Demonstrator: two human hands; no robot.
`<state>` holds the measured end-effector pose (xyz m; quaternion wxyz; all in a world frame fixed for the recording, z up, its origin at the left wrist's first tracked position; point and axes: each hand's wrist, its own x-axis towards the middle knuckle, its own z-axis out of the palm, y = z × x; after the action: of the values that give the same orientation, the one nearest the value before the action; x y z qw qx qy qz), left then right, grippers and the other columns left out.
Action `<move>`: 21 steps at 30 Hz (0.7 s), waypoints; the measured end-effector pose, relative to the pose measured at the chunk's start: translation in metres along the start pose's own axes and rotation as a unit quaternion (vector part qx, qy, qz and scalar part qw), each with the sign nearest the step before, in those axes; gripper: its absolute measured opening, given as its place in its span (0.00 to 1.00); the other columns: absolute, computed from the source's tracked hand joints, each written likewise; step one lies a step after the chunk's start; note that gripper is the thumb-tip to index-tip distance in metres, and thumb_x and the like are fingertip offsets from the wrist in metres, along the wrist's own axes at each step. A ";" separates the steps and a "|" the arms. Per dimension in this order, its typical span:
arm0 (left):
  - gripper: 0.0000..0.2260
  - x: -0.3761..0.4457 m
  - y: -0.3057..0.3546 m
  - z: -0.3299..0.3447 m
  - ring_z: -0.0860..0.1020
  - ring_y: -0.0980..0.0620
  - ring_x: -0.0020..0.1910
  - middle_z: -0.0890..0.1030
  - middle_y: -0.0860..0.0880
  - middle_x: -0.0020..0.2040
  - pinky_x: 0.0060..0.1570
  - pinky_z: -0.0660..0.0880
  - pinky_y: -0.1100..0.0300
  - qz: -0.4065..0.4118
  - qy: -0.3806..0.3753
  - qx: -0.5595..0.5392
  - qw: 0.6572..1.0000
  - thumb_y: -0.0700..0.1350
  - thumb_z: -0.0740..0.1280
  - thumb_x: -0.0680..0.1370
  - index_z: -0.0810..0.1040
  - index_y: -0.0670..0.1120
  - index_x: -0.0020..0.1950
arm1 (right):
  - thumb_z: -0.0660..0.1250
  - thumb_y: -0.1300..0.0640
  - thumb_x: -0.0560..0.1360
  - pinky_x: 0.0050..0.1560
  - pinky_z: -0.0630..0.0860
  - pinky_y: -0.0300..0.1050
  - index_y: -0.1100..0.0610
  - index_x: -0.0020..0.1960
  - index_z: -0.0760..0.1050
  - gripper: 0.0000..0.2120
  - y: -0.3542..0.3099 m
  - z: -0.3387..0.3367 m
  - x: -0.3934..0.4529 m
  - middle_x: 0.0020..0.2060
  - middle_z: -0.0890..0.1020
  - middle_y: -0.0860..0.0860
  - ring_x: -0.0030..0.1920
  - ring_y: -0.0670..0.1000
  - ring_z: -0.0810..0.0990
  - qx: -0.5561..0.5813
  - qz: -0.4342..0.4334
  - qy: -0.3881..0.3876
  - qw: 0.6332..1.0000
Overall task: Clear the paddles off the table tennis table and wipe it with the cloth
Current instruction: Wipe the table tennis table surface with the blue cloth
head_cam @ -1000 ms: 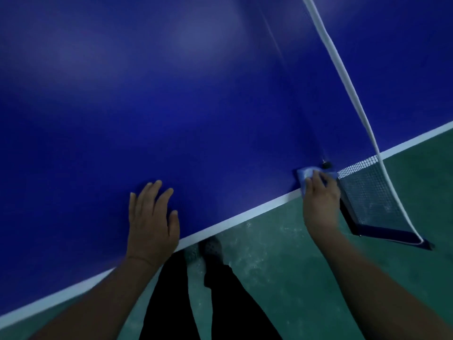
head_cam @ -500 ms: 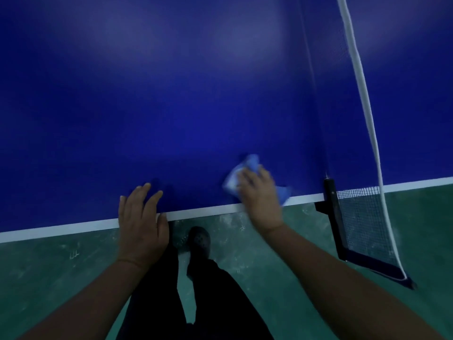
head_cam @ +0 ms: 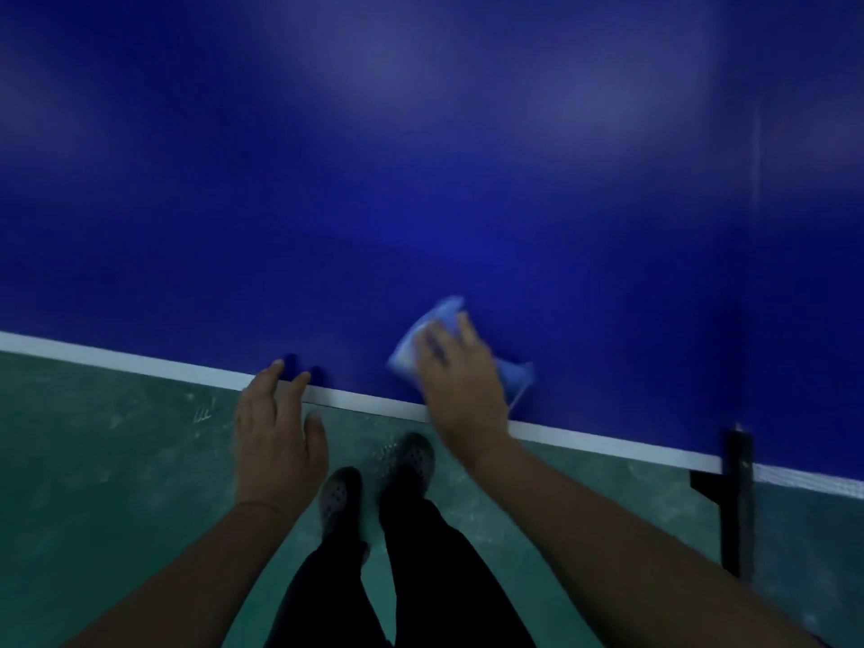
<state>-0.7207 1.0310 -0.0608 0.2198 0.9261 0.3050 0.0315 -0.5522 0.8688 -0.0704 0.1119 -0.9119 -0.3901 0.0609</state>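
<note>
Head view, dim room: a blue table (head_cam: 421, 180) with a white edge line over green floor (head_cam: 93, 460); the right hand (head_cam: 460, 381) presses a cloth (head_cam: 432, 325) (light blue, blurred) flat near that edge; the left hand (head_cam: 276, 432), fingers straight, touches the edge; net post (head_cam: 738, 498) at right.

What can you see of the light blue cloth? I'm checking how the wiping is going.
The light blue cloth looks soft and bunched, blurred in the frame. It lies flat on the dark blue table tennis table, near its white edge line. The right hand presses on it with spread fingers, covering its middle; cloth shows on both sides of the hand.
</note>
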 end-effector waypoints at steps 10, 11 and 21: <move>0.21 -0.006 -0.036 -0.011 0.64 0.42 0.74 0.67 0.41 0.74 0.74 0.62 0.47 0.026 -0.043 -0.053 0.997 0.43 0.58 0.78 0.71 0.40 0.71 | 0.57 0.52 0.84 0.74 0.61 0.58 0.61 0.73 0.71 0.21 0.024 -0.010 0.115 0.73 0.70 0.60 0.74 0.67 0.63 -0.029 0.078 0.024 0.996; 0.21 -0.009 -0.038 -0.012 0.64 0.42 0.75 0.67 0.41 0.74 0.74 0.63 0.46 0.026 -0.043 -0.057 0.997 0.43 0.58 0.78 0.71 0.40 0.71 | 0.53 0.48 0.85 0.76 0.58 0.58 0.59 0.75 0.69 0.24 0.011 -0.008 0.128 0.76 0.67 0.58 0.77 0.65 0.59 -0.019 0.113 0.011 0.993; 0.21 -0.028 -0.044 -0.018 0.65 0.37 0.73 0.66 0.37 0.74 0.69 0.66 0.38 0.051 -0.041 -0.095 0.993 0.38 0.64 0.76 0.73 0.38 0.70 | 0.55 0.43 0.82 0.60 0.72 0.56 0.50 0.72 0.74 0.23 -0.089 0.017 0.018 0.72 0.74 0.50 0.71 0.62 0.71 -0.021 -0.080 -0.066 0.994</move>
<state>-0.7707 1.0531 -0.0615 0.3171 0.9160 0.2433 0.0335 -0.6053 0.9447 -0.0650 0.0712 -0.8741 -0.4691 0.1038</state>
